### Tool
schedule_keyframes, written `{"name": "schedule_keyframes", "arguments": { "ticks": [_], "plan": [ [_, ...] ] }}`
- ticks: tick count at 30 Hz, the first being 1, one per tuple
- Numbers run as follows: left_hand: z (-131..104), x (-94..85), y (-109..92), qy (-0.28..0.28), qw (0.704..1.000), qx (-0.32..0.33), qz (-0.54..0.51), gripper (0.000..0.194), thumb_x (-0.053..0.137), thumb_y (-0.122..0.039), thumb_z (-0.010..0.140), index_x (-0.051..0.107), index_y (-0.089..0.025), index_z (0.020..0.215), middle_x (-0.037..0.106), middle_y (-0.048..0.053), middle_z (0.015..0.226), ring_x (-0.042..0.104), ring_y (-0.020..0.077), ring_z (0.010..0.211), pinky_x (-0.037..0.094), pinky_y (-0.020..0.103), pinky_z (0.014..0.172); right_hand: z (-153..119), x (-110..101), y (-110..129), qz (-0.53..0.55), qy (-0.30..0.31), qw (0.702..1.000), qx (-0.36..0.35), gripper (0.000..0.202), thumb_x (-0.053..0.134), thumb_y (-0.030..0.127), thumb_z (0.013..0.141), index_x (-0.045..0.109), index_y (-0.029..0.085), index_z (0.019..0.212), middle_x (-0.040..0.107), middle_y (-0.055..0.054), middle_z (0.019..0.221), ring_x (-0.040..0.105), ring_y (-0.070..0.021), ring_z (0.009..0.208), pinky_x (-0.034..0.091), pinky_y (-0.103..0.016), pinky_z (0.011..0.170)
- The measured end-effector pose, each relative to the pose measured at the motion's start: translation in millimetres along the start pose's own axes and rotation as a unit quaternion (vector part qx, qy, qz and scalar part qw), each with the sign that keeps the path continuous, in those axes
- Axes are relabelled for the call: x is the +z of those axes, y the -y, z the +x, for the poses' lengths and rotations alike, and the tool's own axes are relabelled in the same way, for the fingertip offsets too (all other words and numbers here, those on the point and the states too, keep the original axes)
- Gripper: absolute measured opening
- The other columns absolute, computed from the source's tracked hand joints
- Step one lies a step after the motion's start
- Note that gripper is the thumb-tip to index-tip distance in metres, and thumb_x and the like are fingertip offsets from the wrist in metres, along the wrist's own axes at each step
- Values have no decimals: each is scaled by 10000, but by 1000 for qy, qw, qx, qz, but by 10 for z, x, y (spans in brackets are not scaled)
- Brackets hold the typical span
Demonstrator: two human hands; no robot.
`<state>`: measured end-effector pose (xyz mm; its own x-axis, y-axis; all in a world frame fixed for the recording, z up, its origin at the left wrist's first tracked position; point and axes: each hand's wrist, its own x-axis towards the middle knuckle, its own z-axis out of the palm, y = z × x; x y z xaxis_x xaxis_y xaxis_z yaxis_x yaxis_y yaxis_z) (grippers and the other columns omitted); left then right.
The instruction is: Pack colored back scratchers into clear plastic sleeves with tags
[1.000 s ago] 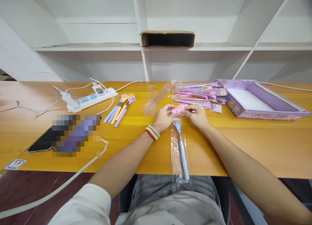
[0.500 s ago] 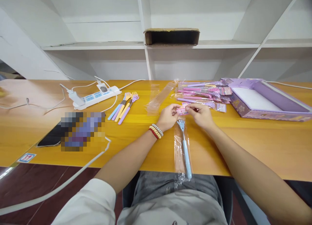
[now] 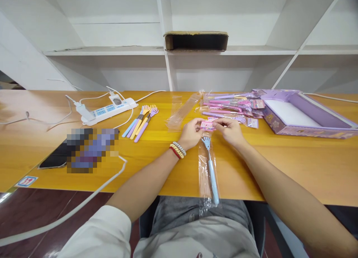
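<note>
Left hand (image 3: 191, 133), right hand (image 3: 229, 131) pinch pink card (image 3: 207, 126) (print illegible).

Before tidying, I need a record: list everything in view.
Card: 1, pink, between hands
Bagged back scratcher: 1, light blue, front edge
Loose back scratchers: several, pastel, left
Packed back scratchers: several, pink, purple, right
Plastic bags: uncounted, transparent, rear
Open box: 1, purple, right
Power strip: 1, white, left
Cables: several, white, around desk
Phone: 1, black, left
Pixelated item: 1, bluish, left
Sticker: 1, white, left corner
Cardboard box: 1, brown, shelf
Shelving: 1, white, back
Desk: 1, brown, centre
Chair: 1, dark, front
Wristbands: 3, mixed, left wrist
Left hand, right hand: 2, bare, holding card
</note>
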<state>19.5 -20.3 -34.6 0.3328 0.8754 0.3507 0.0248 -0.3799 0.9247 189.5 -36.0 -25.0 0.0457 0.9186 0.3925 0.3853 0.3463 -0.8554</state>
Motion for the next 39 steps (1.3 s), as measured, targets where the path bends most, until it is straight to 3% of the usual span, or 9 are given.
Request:
{"name": "schedule_keyframes", "arguments": {
  "ticks": [11,18,31,39],
  "plan": [
    [11,-14,19,-31,999,-4,27,272,582,-65,720,554,-128,983,640,81,966,628,127,800,506,243,731,0,-50,-15,-162,21,977,-139,142,574,259,760,700,194,752,634,-60,812,577,-185,769,447,-323,698],
    [9,-14,34,-4,1000,18,19,323,533,-7,712,542,-137,1008,630,82,1001,626,136,868,500,259,790,-48,0,14,-170,32,963,-206,242,519,220,807,676,229,990,614,-73,961,568,-200,903,466,-349,786],
    [3,-15,48,3,1000,9,-4,337,574,-55,717,537,-144,1040,617,90,1048,621,147,880,489,281,805,-79,41,10,-218,22,942,-255,244,510,219,809,652,212,1007,576,-92,1007,532,-217,984,446,-379,859],
    [19,-11,70,-2,1000,3,-21,333,547,-13,710,532,-133,1020,609,87,1037,614,124,846,494,246,767,-85,40,23,-218,20,938,-269,141,555,226,776,661,219,868,561,-81,1009,542,-214,951,462,-385,818]
  ]
}}
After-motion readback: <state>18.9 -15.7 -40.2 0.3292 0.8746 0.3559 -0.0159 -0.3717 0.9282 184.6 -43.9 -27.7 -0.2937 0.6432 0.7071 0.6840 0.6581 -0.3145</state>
